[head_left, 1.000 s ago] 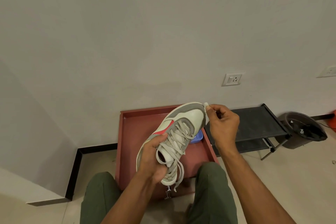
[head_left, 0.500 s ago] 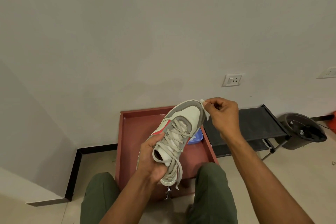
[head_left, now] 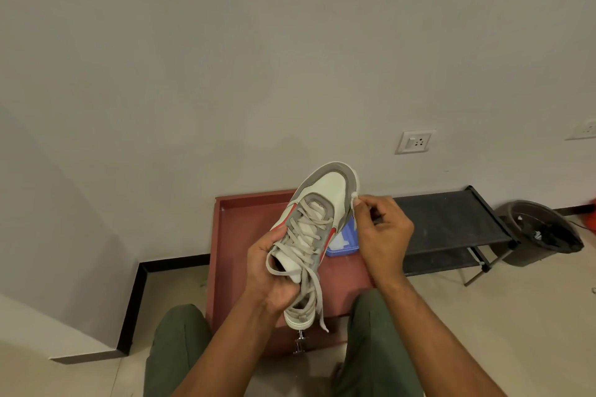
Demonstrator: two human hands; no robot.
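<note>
Above the red tray (head_left: 245,235), well clear of its floor, holds the sneaker (head_left: 325,200) aloft: long axis running from heel near the tray's front edge to toe past its back rim, leaning slightly right, laces up. Grips the heel end with the left hand (head_left: 271,277), fingers wrapped under the sole, thumb along the collar. Works the toe end with the right hand (head_left: 383,232), the nearer one there, over the tray's right rim: fingers curled, thumb and forefinger pinching a small white pad (head_left: 354,196) against the toe's right sole edge. Likely calls for rubbing along that edge.
</note>
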